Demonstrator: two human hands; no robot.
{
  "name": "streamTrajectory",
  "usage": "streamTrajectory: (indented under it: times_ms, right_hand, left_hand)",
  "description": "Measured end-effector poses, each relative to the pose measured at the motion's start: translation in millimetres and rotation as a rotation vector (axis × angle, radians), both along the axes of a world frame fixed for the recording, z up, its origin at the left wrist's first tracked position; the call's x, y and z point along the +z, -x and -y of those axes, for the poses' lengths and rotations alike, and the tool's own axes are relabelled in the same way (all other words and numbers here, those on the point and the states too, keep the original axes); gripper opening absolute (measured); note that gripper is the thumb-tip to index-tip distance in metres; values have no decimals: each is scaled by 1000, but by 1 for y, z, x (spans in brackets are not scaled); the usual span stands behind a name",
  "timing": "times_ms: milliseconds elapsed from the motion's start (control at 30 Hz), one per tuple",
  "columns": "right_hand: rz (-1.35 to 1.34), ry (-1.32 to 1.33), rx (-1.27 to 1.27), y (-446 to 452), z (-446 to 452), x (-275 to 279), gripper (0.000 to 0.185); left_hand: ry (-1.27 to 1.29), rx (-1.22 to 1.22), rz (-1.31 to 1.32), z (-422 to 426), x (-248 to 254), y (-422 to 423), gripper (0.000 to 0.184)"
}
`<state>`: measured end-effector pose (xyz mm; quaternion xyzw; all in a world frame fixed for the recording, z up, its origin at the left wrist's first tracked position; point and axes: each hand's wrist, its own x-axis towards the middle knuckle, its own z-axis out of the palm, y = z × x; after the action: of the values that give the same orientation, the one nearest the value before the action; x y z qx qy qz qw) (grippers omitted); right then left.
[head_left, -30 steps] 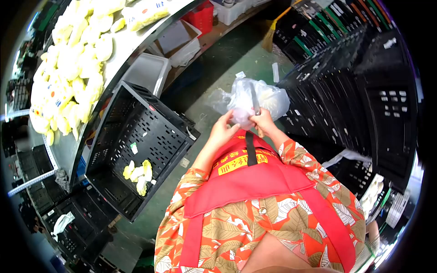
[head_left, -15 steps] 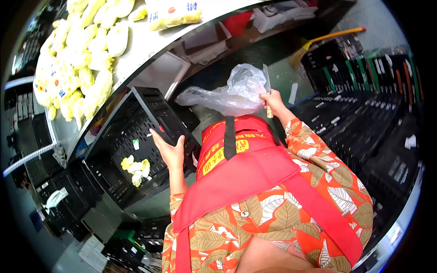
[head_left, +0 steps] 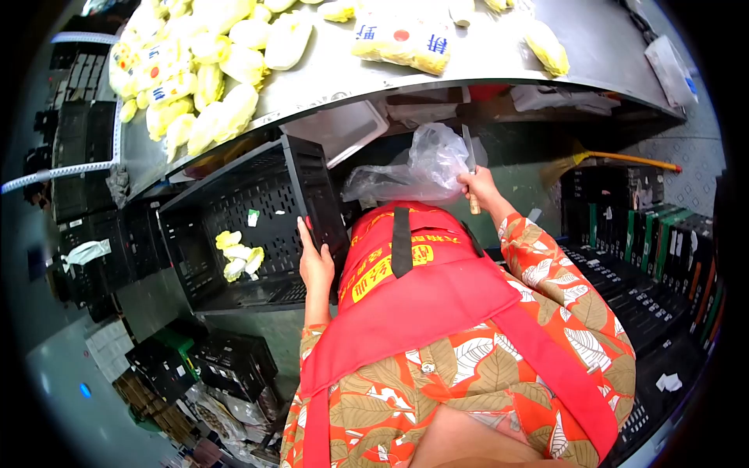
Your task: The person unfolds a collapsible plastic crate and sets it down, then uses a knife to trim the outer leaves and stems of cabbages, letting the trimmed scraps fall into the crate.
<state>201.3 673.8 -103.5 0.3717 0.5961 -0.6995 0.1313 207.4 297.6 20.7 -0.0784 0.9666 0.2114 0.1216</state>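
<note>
My right hand (head_left: 482,187) grips a knife (head_left: 470,160) by its wooden handle, blade pointing away from me. Against the knife and that hand lies a crumpled clear plastic bag (head_left: 437,160); whether the fingers also hold it I cannot tell. My left hand (head_left: 316,261) is spread and empty, at the near right edge of a black crate (head_left: 312,179). Inside the crate are a few yellow-white leaf pieces (head_left: 238,256) and a small green-white scrap (head_left: 253,218).
A metal table (head_left: 328,66) across the top bears a pile of yellow cabbages (head_left: 207,47) and a printed bagged one (head_left: 402,43). Stacked black crates (head_left: 651,296) stand at the right, near a broom (head_left: 624,158). More dark crates (head_left: 230,363) are at lower left.
My hands have parted; the left went from the bag to the crate's edge and the right keeps the knife. The view has turned, showing more of the table.
</note>
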Motion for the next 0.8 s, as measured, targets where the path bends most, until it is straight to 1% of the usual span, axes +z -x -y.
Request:
streamTrajectory:
  times_ms: [33,100,133,167,200,233,300,333,367,400,433,500,533,567,633,667,700,733,767,800]
  right_hand:
    - [5,4,11,2,2,-3,22]
    - [3,-10,41,11,12,2,24]
    - [15,-13,103,15,19,6,26]
    - [26,-19,169,20,25,9,29]
    - [26,-23,184,26,34,-4,34]
    - [50,77,236,35,42,-20,41]
    - [131,111,220,55,71,-32,40]
    - [123,114,228,67,85,-34,40]
    - [147,150,213,79,99,-31,44]
    - [169,187,195,89,110,-31,47]
    - [177,192,196,98,125,-38,47]
    - [100,-11,85,123,148,-47,55]
    - [34,-166,19,133,159,-45,62]
    - [34,-172,37,141,165,-58,62]
    - [203,-309,99,158,165,-93,68]
    - [300,-316,222,168,167,-99,75]
    - [302,-322,234,180,172,-103,75]
    - [238,-496,287,187,177,-108,72]
    - [169,-670,335,194,179,-112,71]
    - [140,-746,364,202,179,-120,68]
  left_hand:
    - [-5,12,14,1,1,0,86]
    - [-2,14,-47,14,-7,1,85]
    - [-11,1,-110,22,-10,4,84]
    - [-20,35,-83,28,-7,10,83]
    - [-31,22,-119,39,-9,15,83]
    - [-39,11,-157,51,-10,19,83]
    - [-66,9,-164,68,-6,26,83]
    - [-77,9,-152,73,-3,30,83]
    - [-87,6,-139,77,-1,32,84]
    - [-164,-2,-161,74,-3,31,85]
    - [-108,22,-124,73,-3,32,85]
    - [-108,47,-75,69,-1,34,85]
    - [-111,96,11,67,5,36,84]
    - [-127,58,-55,71,0,34,83]
    - [-146,72,-43,70,3,32,82]
    - [-170,77,-26,72,4,31,80]
    - [-197,81,-5,75,4,32,79]
    - [-205,74,14,78,4,32,77]
    - [-211,36,-46,82,0,31,74]
    - [-255,45,-15,83,1,33,73]
